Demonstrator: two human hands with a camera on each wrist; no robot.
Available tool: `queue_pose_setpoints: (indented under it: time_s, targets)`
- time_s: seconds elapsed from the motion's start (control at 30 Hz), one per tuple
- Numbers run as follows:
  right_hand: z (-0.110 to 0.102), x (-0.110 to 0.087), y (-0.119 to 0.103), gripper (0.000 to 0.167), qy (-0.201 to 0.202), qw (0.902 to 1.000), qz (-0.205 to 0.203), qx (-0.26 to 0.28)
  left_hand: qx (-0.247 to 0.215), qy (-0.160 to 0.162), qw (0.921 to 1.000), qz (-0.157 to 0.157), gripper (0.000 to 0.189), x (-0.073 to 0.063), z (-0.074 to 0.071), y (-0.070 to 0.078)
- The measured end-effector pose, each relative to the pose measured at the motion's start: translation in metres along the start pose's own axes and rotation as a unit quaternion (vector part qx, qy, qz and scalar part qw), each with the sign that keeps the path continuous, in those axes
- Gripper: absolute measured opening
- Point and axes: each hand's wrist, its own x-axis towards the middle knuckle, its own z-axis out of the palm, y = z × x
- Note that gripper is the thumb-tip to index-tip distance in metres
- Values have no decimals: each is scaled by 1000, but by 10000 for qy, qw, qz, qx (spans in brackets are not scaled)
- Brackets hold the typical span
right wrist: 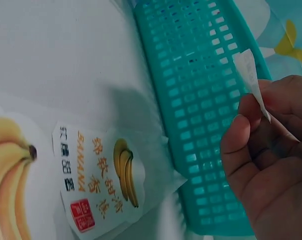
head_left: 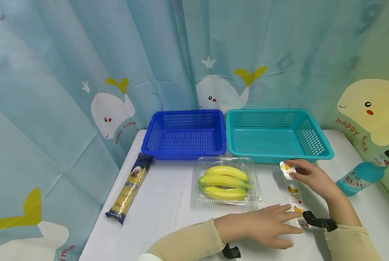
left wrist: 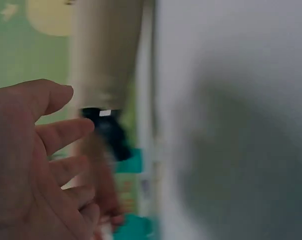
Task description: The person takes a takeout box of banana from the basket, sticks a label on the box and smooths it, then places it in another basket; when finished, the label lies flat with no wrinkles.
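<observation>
My right hand (head_left: 315, 180) pinches a white banana sticker (head_left: 286, 171) between thumb and fingers, just in front of the turquoise basket. In the right wrist view this sticker (right wrist: 248, 72) is seen nearly edge-on at the fingertips. Below that hand a strip of banana stickers (head_left: 295, 195) lies on the table. My left hand (head_left: 266, 224) reaches over the near end of the strip with its fingers spread and holds nothing; whether it touches the strip cannot be told. Left of the strip sits a clear plastic box (head_left: 257, 194) with several bananas (head_left: 225, 181) inside.
A blue basket (head_left: 184, 154) and the turquoise basket (head_left: 281, 158) stand side by side at the back, against the curtain (head_left: 162, 47). A spaghetti packet (head_left: 130, 188) lies at the left edge. A blue bottle (head_left: 364, 175) is on the right, beside the right forearm.
</observation>
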Motion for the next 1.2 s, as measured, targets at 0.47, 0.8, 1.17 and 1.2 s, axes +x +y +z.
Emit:
queue_pose_setpoints:
  time_s: [0.47, 0.8, 1.17, 1.2]
  targets:
    - [4, 1, -15, 44, -165, 9986, -208, 460, -2290, 2167, 9437, -1000, 48, -115, -33, -86]
    - [5, 2, -24, 45, -183, 9983, -214, 505, -3490, 2878, 8692, -1996, 47, -157, -7, -134]
    - [3, 1, -28, 44, -111, 9989, -126, 428, -3733, 4176, 7788, -2824, 36, -168, 37, -162]
    - [3, 2, -28, 44, -113, 9988, -139, 448, -3734, 4254, 7733, -2857, 36, -168, 40, -163]
